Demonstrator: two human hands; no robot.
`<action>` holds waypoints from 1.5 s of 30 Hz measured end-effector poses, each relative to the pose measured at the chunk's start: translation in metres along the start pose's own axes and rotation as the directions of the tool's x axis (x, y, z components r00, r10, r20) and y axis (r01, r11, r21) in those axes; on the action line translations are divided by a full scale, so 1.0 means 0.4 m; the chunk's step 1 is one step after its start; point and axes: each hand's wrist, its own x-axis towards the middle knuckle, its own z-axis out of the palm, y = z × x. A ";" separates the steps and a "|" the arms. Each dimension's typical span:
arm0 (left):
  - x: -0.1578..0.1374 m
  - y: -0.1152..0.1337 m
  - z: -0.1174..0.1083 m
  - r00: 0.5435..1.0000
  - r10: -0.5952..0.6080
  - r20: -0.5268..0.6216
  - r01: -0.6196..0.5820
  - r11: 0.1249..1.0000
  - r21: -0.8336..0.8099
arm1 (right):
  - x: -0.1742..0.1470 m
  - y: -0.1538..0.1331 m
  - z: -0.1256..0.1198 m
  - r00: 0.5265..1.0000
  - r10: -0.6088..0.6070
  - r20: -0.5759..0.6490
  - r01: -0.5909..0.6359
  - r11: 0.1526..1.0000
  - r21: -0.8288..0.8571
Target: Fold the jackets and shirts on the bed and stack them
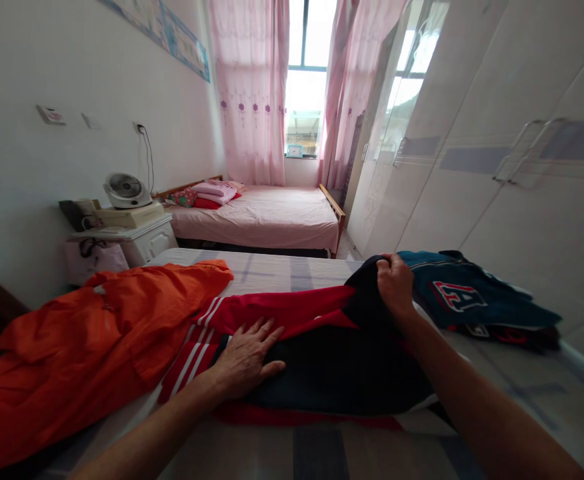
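The red-and-black garment (342, 367) seemed soft and light, best lifted by the edge the right hand (395, 283) gripped, the left hand (249, 353) lying flat.

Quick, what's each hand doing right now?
Left hand: open, lying on the red-and-black garment.
Right hand: closed, holding a black part of the same garment.

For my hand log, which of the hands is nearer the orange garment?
Left. The left hand lies right of the orange garment; the right hand is farther right, gripping dark cloth.
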 end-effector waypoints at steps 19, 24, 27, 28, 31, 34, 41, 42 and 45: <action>0.211 0.158 -0.056 0.970 -0.148 0.190 0.183 -0.065 -0.981 | -0.331 0.031 -0.112 0.536 -0.757 0.373 0.592 0.653 0.473; 0.246 0.193 -0.057 0.966 -0.248 0.069 0.066 -0.023 -0.998 | -0.230 0.162 -0.096 0.860 -0.480 0.174 0.456 0.876 0.161; 0.197 0.220 -0.108 0.958 -0.221 -0.181 -0.116 0.275 -0.954 | -0.162 0.263 -0.075 0.926 -0.325 0.192 0.344 0.935 -0.080; 0.171 0.228 -0.125 0.951 -0.157 -0.268 -0.178 0.430 -0.885 | -0.149 0.293 -0.070 0.927 -0.297 0.227 0.331 0.936 -0.125; 0.083 0.238 -0.153 0.960 0.208 -0.186 -0.279 0.687 -0.671 | -0.138 0.358 -0.058 0.914 -0.260 0.311 0.320 0.934 -0.161; 0.019 0.235 -0.144 0.940 0.334 -0.071 -0.308 0.735 -0.604 | -0.148 0.388 -0.051 0.912 -0.254 0.321 0.314 0.937 -0.152; 0.114 0.243 -0.107 0.856 0.434 -0.280 -0.468 0.881 -0.064 | -0.153 0.401 -0.039 0.911 -0.287 0.297 0.341 0.928 -0.149; 0.138 0.248 -0.104 0.836 0.496 -0.235 -0.517 0.856 -0.032 | -0.153 0.403 -0.039 0.907 -0.295 0.301 0.350 0.925 -0.149; 0.170 0.268 -0.104 0.791 0.602 -0.111 -0.605 0.796 0.009 | -0.153 0.405 -0.050 0.903 -0.320 0.288 0.374 0.914 -0.159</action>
